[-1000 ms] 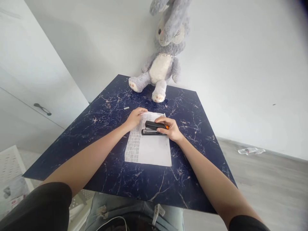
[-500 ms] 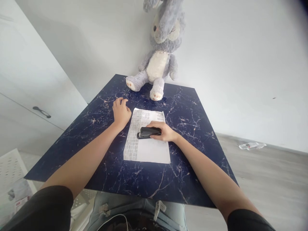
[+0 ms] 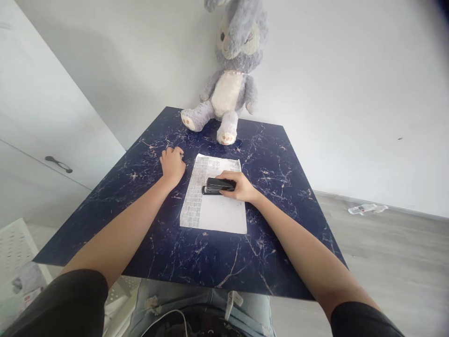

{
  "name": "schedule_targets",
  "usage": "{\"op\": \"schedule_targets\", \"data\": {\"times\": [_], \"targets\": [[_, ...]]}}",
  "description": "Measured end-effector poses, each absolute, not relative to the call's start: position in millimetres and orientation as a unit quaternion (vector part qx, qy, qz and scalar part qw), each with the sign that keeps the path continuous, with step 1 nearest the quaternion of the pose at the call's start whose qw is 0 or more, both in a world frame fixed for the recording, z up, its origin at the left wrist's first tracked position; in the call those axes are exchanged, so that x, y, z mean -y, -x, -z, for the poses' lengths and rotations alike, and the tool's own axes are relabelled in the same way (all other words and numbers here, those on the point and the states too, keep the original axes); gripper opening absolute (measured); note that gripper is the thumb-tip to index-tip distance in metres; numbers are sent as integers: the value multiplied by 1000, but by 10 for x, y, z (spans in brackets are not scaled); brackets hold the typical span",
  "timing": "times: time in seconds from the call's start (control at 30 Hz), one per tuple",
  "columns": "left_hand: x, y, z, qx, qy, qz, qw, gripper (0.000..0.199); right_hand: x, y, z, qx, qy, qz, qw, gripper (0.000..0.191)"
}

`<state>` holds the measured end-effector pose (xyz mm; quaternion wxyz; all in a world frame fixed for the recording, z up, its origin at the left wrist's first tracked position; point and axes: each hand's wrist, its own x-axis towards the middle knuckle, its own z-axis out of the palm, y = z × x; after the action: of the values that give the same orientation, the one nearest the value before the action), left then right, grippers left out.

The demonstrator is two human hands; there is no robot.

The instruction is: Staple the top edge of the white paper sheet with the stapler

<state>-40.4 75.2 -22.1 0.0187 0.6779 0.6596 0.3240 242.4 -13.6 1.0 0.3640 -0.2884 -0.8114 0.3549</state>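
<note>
My right hand [image 3: 242, 186] grips a black stapler [image 3: 220, 184] by its rear end, with the stapler's front pointing left. Under it lies a white sheet of paper [image 3: 222, 215], patterned with grey brick-like print along its left side. To the left of the paper, apart from it, my left hand [image 3: 172, 164] rests on the dark blue marbled table [image 3: 210, 262]. Its fingers are curled in. A small greyish bit shows by the fingertips, too small to name.
A large grey plush toy [image 3: 228, 93] sits at the table's back edge against the wall. White drawers [image 3: 38, 173] stand on the left. A clear plastic bottle [image 3: 365, 209] lies on the floor at right. A white perforated basket [image 3: 21, 243] is at lower left.
My left hand has shifted slightly left, farther from the paper, and its fingers are more curled. My right hand still holds the stapler over the paper. The camera view has shifted a little.
</note>
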Motion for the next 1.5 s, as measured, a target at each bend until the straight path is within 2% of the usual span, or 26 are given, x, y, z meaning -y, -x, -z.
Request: {"op": "schedule_targets", "data": {"times": [0.1, 0.2, 0.27, 0.33, 0.43, 0.5, 0.67, 0.83, 1.0, 1.33, 1.5], "targets": [[-730, 380, 146, -655, -664, -359, 23, 30, 129, -2424, 7, 805, 295, -366, 362, 37], [-625, 236, 31, -557, -698, -447, 62, 32, 112, -2420, 38, 784, 324, -360, 388, 42], [-525, 87, -6, -470, -717, -492, 150, 29, 93, -2429, 51, 765, 336, -370, 406, 45], [-444, -59, 16, -426, -698, -503, 280, 24, 68, -2453, 55, 736, 335, -399, 433, 42], [-421, -187, 119, -390, -631, -497, 450, 36, 26, -2497, 58, 657, 319, -479, 486, 38], [-462, -201, 183, -383, -599, -500, 495, 40, 2, -2511, 65, 610, 311, -528, 502, 46], [-567, -161, 235, -363, -578, -524, 509, 29, -18, -2493, 82, 590, 315, -562, 486, 58], [-575, -179, 224, -341, -546, -552, 531, 22, -21, -2496, 90, 605, 302, -567, 470, 54], [-572, -191, 190, -331, -505, -566, 562, 21, -43, -2513, 113, 645, 287, -545, 453, 47], [-613, -165, 201, -326, -486, -562, 585, 27, -49, -2565, 139, 687, 308, -505, 422, 51], [-598, -161, 189, -321, -470, -565, 598, 27, 3, -2528, 109, 759, 327, -405, 391, 43]]}}
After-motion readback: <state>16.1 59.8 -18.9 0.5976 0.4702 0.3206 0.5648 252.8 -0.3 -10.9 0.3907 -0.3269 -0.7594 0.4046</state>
